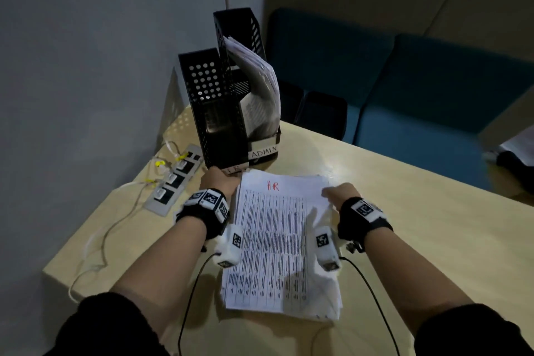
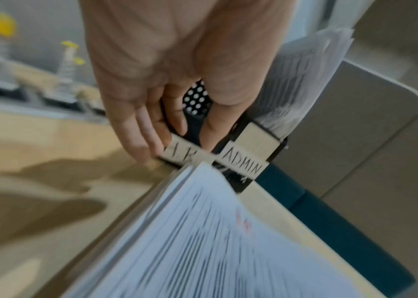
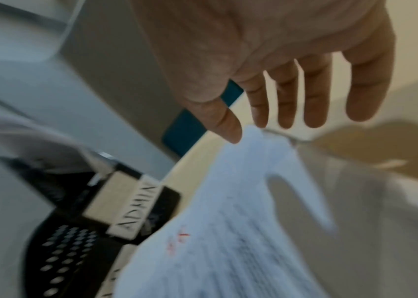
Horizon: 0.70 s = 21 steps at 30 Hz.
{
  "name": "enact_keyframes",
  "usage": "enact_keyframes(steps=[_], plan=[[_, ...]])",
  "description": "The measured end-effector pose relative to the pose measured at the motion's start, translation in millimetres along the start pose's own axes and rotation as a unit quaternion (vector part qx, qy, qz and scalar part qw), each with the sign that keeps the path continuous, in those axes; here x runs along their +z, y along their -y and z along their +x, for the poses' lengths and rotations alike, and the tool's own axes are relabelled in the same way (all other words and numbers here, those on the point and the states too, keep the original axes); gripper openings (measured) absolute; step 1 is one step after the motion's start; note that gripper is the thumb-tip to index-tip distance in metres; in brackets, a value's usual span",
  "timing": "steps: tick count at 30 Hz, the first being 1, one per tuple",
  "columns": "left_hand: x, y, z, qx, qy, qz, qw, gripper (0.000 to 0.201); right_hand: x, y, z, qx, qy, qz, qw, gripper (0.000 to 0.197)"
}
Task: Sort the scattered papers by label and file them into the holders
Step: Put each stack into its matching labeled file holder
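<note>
A thick stack of printed papers (image 1: 274,240) marked "HR" in red lies on the pale table (image 1: 404,211) in front of me. Behind it stand two black perforated holders. The left HR holder (image 1: 219,124) looks empty. The right ADMIN holder (image 1: 264,150) holds a curved bundle of papers (image 1: 260,81). My left hand (image 1: 219,182) reaches to the HR holder's labelled front (image 2: 179,153), and its straight fingers (image 2: 146,131) touch it beside the stack's far left corner. My right hand (image 1: 336,191) hovers with spread fingers at the stack's far right corner, its thumb (image 3: 230,129) touching the top sheet (image 3: 228,231).
A grey power strip (image 1: 173,179) with white cables lies on the table left of the holders. Blue seating (image 1: 404,89) stands beyond the table's far edge, and more papers (image 1: 520,144) show at the far right. Thin black cables trail from both wrists.
</note>
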State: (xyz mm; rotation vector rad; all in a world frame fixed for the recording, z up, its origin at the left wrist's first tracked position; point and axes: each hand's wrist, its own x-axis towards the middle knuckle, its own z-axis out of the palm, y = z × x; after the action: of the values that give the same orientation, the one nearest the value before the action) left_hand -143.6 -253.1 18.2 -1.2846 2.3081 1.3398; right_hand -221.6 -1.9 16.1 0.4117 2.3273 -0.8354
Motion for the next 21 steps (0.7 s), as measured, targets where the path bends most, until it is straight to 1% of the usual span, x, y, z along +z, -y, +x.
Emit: enact_keyframes(steps=[1, 2, 5, 6, 7, 8, 9, 10, 11, 12, 13, 15, 18, 19, 20, 21], plan=[[4, 10, -3, -0.015, 0.000, 0.004, 1.000, 0.048, 1, -14, 1, 0.025, 0.007, 0.008, 1.000, 0.025], [6, 16, -10, -0.031, 0.011, 0.011, 0.999, 0.049, 1, -25, 0, 0.045, 0.010, 0.013, 0.999, 0.027], [22, 30, -27, -0.087, 0.081, -0.029, 0.992, 0.013, 8, -43, -3, 0.071, 0.028, 0.036, 0.996, 0.028], [28, 32, -32, -0.102, 0.110, -0.055, 0.987, 0.010, 12, -45, -7, 0.074, 0.044, 0.048, 0.995, 0.027], [33, 35, -33, -0.116, 0.120, -0.088, 0.982, 0.015, 16, -46, -10, 0.073, 0.056, 0.053, 0.994, 0.026], [39, 39, -32, -0.122, 0.117, -0.110, 0.979, 0.025, 21, -46, -14, 0.069, 0.064, 0.049, 0.994, 0.026], [44, 41, -31, -0.122, 0.116, -0.117, 0.979, 0.034, 27, -46, -18, 0.060, 0.065, 0.045, 0.995, 0.025], [45, 42, -33, -0.126, 0.116, -0.118, 0.978, 0.033, 31, -47, -20, 0.050, 0.064, 0.039, 0.996, 0.024], [45, 43, -34, -0.127, 0.115, -0.100, 0.980, 0.026, 35, -47, -22, 0.043, 0.062, 0.038, 0.996, 0.023], [45, 43, -39, -0.124, 0.111, -0.077, 0.983, 0.024, 37, -48, -24, 0.040, 0.061, 0.040, 0.997, 0.025], [45, 45, -42, -0.127, 0.106, -0.058, 0.985, 0.028, 39, -50, -24, 0.043, 0.063, 0.044, 0.996, 0.026], [47, 48, -49, -0.107, 0.103, -0.051, 0.988, 0.029, 41, -52, -28, 0.048, 0.075, 0.059, 0.994, 0.031], [48, 48, -60, -0.038, 0.118, -0.096, 0.988, 0.033, 36, -60, -36, 0.048, 0.066, 0.068, 0.994, 0.044], [45, 45, -65, -0.017, 0.125, -0.117, 0.985, 0.039, 32, -63, -36, 0.050, 0.059, 0.087, 0.993, 0.049], [41, 42, -68, 0.010, 0.131, -0.140, 0.981, 0.044, 26, -63, -38, 0.044, 0.049, 0.129, 0.989, 0.048], [36, 37, -74, 0.038, 0.128, -0.169, 0.977, 0.046, 20, -62, -41, 0.032, 0.039, 0.186, 0.981, 0.041]])
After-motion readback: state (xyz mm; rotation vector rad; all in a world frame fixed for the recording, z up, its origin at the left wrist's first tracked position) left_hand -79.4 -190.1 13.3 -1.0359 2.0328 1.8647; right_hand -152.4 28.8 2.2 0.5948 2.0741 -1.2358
